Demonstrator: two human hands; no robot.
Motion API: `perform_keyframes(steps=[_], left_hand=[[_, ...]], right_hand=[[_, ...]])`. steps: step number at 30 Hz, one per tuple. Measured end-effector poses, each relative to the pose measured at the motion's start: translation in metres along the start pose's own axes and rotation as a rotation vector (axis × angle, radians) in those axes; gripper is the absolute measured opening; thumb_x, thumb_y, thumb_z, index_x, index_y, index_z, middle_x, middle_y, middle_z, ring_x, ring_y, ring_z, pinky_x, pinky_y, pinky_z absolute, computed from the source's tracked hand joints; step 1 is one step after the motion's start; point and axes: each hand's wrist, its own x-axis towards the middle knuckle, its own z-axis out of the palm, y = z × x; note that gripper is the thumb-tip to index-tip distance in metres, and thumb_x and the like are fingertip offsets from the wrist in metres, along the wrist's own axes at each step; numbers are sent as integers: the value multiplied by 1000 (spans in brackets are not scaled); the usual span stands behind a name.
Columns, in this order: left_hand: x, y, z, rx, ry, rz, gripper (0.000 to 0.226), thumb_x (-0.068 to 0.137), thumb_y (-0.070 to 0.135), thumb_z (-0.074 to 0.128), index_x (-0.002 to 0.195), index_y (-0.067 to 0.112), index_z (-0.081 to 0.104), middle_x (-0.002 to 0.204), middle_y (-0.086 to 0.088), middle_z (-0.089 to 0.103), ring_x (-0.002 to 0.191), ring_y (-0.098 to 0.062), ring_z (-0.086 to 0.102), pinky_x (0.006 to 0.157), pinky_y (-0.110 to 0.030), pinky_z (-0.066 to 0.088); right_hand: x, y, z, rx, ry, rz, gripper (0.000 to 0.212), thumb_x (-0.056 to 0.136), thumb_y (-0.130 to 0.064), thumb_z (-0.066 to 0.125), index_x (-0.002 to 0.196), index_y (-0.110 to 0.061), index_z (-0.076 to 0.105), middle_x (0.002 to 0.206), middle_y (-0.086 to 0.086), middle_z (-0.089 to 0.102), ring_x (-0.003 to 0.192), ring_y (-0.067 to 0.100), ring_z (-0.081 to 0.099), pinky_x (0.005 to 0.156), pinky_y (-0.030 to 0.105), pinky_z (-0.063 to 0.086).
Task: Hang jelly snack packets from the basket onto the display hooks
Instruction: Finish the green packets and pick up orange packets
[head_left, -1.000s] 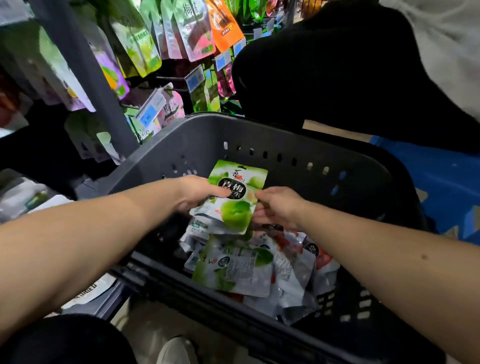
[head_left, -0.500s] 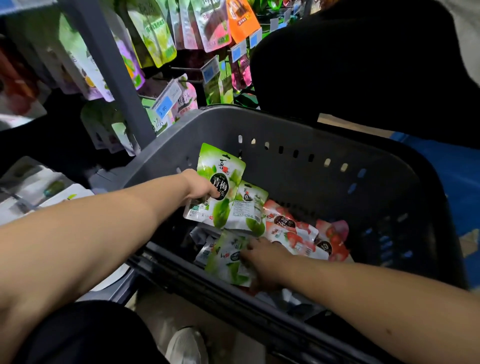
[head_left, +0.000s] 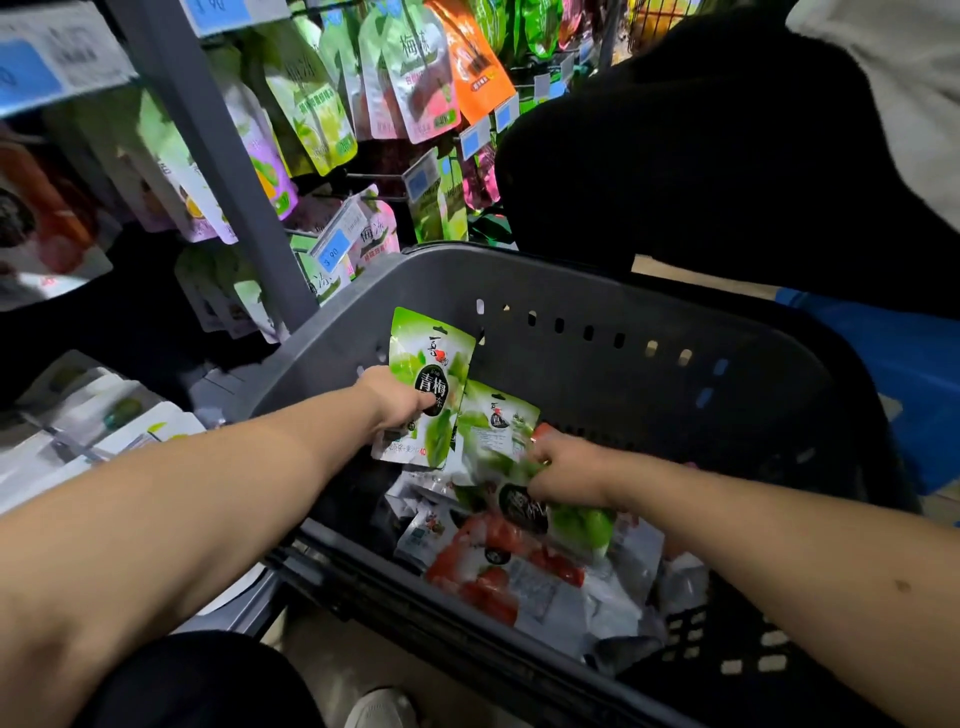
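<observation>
Since half a second ago our right hand (head_left: 563, 470) has come up off the heap and now pinches a second green packet (head_left: 496, 423), lifting it beside the first. The first green packet (head_left: 434, 389) stands upright in our left hand (head_left: 397, 402), thumb pressed on its front near the lower edge, so the hang slot at the top stays free for a hook. We judge we are gathering like flavours into one stack before turning to the rack. Under the right hand lies the rest of the heap (head_left: 514, 561), red and green packets mixed, low in the grey basket (head_left: 649, 291), which sits close against the display to keep the reach short. Up and to the left, hooks (head_left: 374, 179) carry hanging pouches (head_left: 415, 88) with blue price tags (head_left: 335, 247); which hook suits the green ones we cannot tell.
</observation>
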Motion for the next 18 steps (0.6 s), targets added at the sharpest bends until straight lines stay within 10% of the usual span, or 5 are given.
perform_keyframes(steps=[5,10,18], left_hand=[[-4,4,7,-80,14,-59,34,89,34,77,91,2,66,88,-12,70,69,-24,58,68,-32,48],[9,-4,14,-290,-154,-84,67,59,48,84,106,4,67,99,-7,74,88,-27,70,89,-40,55],[-16,15,21,-464,-286,-88,45,96,45,66,125,11,69,113,-9,77,109,-28,72,91,-39,56]], right_hand=[[4,2,-22,688,103,161,30,47,-17,62,76,-12,59,81,13,51,73,26,49,68,42,41],[0,-5,-34,1047,18,141,25,91,-13,71,113,0,69,99,22,76,72,34,74,62,44,62],[15,-11,-28,1342,144,148,26,96,-18,68,120,-6,69,107,19,76,92,37,75,78,58,60]])
